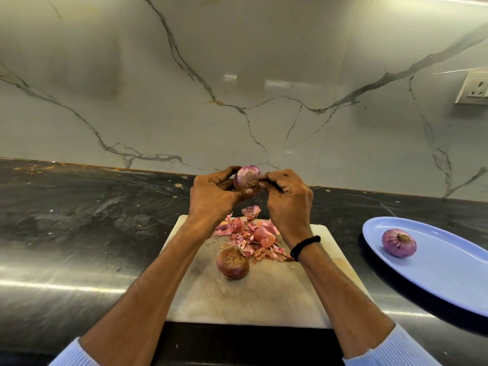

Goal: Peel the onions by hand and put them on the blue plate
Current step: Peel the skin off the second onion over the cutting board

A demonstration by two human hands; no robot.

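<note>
Onion (pixel 247 177) is held above the far edge of the cutting board (pixel 264 299), gripped by the left hand (pixel 211 196), its root end turned toward the right hand (pixel 286 199), by which skin is pinched there. The blue plate (pixel 449 273) lies rightward on the surface (pixel 79 233), nearer the right hand.

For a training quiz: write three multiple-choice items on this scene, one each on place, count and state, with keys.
1. Where is the unpeeled onion? A in a bowl; B on the cutting board; C on the counter.
2. How many onions lie on the blue plate? A none; B one; C three.
3. What is the left hand doing? A gripping the raised onion; B lying flat; C holding a knife.
Key: 1B, it sits beside the peels; 2B, one peeled onion lies there; 3A, its fingers curl round it.
</note>
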